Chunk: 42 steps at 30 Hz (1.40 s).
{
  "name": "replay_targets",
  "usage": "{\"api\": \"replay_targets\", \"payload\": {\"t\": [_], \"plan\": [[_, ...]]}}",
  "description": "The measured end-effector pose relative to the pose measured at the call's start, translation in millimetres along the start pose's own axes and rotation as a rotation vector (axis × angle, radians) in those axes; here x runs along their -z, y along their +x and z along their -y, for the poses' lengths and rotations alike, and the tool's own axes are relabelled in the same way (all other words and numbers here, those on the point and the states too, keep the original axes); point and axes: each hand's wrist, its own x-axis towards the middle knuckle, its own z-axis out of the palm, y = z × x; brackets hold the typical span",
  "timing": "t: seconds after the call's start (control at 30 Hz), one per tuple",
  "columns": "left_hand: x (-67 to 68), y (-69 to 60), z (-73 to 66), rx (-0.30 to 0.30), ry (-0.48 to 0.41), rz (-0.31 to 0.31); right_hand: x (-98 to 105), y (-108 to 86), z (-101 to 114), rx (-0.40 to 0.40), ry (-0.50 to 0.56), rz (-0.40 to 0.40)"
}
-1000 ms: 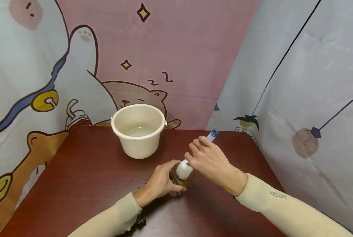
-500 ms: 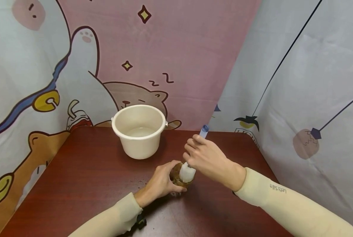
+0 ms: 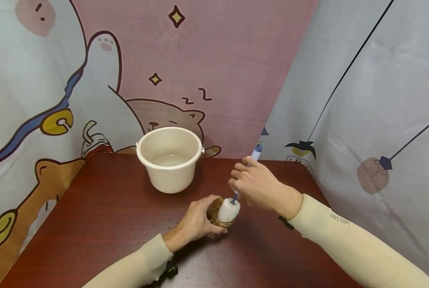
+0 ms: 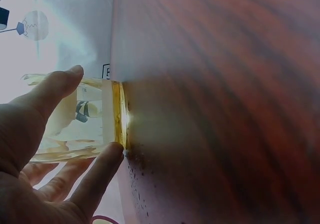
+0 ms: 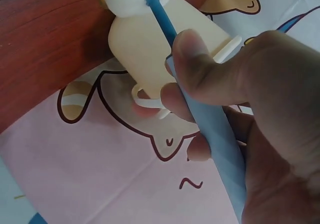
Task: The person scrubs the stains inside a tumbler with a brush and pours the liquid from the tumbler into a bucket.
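An amber glass cup (image 3: 214, 208) stands on the table, its thick base down on the wood in the left wrist view. My left hand (image 3: 195, 219) grips it round the side, thumb toward me. A sponge cup brush with a white head (image 3: 229, 210) leans inside the cup, its head partly above the rim. My right hand (image 3: 259, 185) holds the brush by its blue handle (image 5: 215, 134), fingers wrapped round it and thumb along it in the right wrist view. The handle slants up and to the right.
A cream bucket (image 3: 171, 180) with what looks like a little water in it stands behind the left hand. Drops lie on the dark red table (image 3: 110, 224) beside the cup. A patterned cloth (image 3: 236, 60) hangs behind the table.
The brush head has shifted right within the cup and stands higher, with its blue neck now showing. My right hand has moved slightly right and up. The left hand keeps its grip.
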Motion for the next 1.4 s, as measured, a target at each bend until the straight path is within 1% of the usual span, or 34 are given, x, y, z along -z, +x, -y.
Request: {"api": "replay_targets", "payload": {"t": [0.23, 0.5, 0.67, 0.9, 1.03, 1.4], "plan": [[0.0, 0.4, -1.2, -0.001, -0.005, 0.003, -6.9, -5.0, -5.4, -0.035, 0.124, 0.001], [-0.6, 1.4, -2.1, 0.011, 0.023, 0.0, -15.3, -10.5, -10.2, -0.102, 0.301, 0.05], [-0.7, 1.8, -3.6, 0.015, 0.024, 0.004, -21.7, -14.2, -9.5, -0.14, 0.377, 0.037], [-0.5, 1.6, -3.0, 0.025, 0.017, 0.002, -32.0, -15.5, -1.6, -0.2, 0.385, -0.001], [-1.0, 1.2, -1.5, 0.02, 0.024, -0.004, -34.5, -14.5, 3.9, -0.231, 0.37, -0.026], [-2.5, 0.3, -1.4, 0.014, 0.039, -0.004, -37.1, -15.9, 19.5, -0.329, 0.308, -0.052]]}}
